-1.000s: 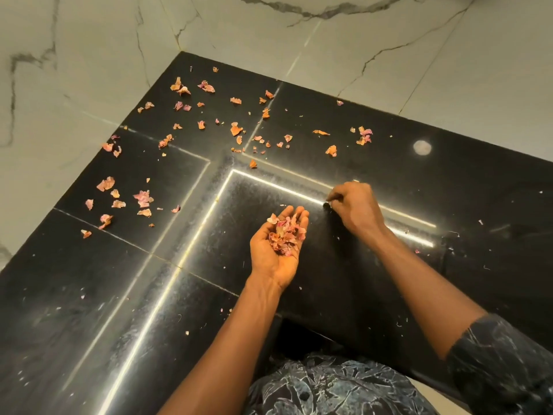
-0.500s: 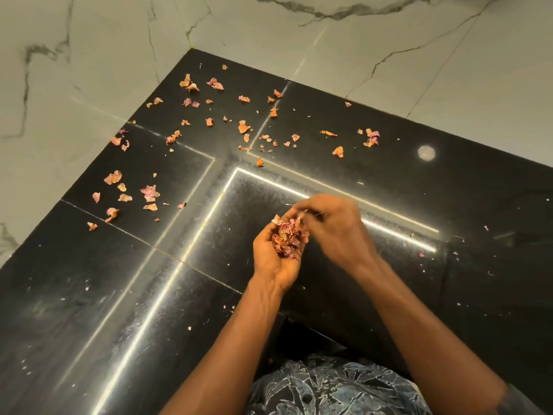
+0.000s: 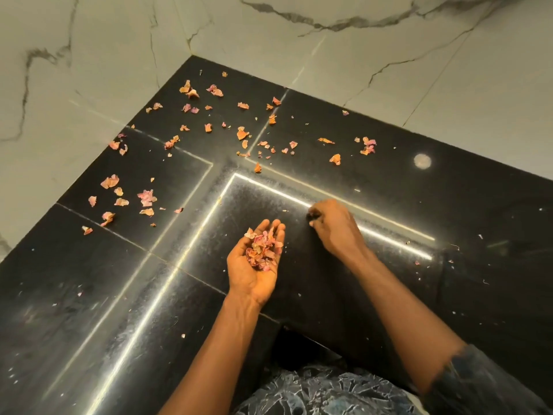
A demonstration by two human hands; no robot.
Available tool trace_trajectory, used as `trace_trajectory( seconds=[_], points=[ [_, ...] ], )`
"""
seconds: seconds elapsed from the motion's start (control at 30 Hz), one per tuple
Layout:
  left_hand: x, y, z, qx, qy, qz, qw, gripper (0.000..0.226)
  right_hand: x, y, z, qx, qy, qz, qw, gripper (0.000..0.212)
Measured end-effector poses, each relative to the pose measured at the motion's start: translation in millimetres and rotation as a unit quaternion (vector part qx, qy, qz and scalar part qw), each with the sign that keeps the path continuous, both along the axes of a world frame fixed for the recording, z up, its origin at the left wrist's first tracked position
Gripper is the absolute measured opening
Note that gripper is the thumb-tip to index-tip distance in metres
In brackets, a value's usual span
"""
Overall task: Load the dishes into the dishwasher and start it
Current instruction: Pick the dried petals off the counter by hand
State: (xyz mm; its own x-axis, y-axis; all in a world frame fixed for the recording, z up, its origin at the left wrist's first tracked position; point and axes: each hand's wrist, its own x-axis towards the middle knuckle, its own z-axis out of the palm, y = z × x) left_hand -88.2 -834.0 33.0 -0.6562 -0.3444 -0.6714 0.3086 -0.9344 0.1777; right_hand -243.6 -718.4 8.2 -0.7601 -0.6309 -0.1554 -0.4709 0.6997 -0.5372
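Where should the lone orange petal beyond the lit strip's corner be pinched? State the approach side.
Pinch the petal by its upturned edge, from above, with the right hand; it lies thin on the flat black floor, so sideways likely just pushes it.

A heap of dried pink and orange petals [image 3: 263, 250] lies in the cupped, palm-up left hand [image 3: 254, 268], held over the black surface [image 3: 89, 295]. More loose petals [image 3: 146, 199] lie scattered over the surface's far left part and far corner, singly and in small clusters, well apart from the hand.
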Motion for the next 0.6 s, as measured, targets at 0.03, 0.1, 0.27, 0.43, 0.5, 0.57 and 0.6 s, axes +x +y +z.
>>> trace_trajectory(
  seconds=[0.03,0.1,0.27,0.43,0.5,0.57,0.6],
  points=[
    [1.2,0.6,1.8,-0.002,-0.002,-0.003,1.000,0.036,-15.8,-10.2,1.4,-0.012,0.009,-0.026,1.000,0.018],
    [1.3,3.3,4.5,-0.003,-0.003,-0.019,1.000,0.036,-57.7,-25.4,7.2,-0.003,0.036,-0.093,0.995,0.026],
    [-0.8,14.5,11.9,-0.003,-0.002,-0.026,1.000,0.037,-134.0,-46.6,14.4,0.048,0.096,-0.086,0.991,0.030],
    [-12.2,18.9,16.0,0.003,-0.002,-0.035,0.999,0.037,-123.3,-42.7,6.0,0.083,0.117,-0.004,0.990,0.026],
    [-19.5,17.3,16.0,0.006,-0.004,-0.044,0.999,0.037,-106.3,-40.1,5.5,0.071,0.098,0.013,0.993,0.025],
    [-26.2,15.7,14.2,0.005,-0.008,-0.052,0.999,0.037,-85.1,-35.8,12.2,0.031,0.075,0.018,0.997,0.022],
    [-29.3,14.9,13.1,0.000,-0.011,-0.055,0.998,0.038,-74.0,-32.5,18.3,-0.009,0.058,0.008,0.998,0.019]
  ],
)
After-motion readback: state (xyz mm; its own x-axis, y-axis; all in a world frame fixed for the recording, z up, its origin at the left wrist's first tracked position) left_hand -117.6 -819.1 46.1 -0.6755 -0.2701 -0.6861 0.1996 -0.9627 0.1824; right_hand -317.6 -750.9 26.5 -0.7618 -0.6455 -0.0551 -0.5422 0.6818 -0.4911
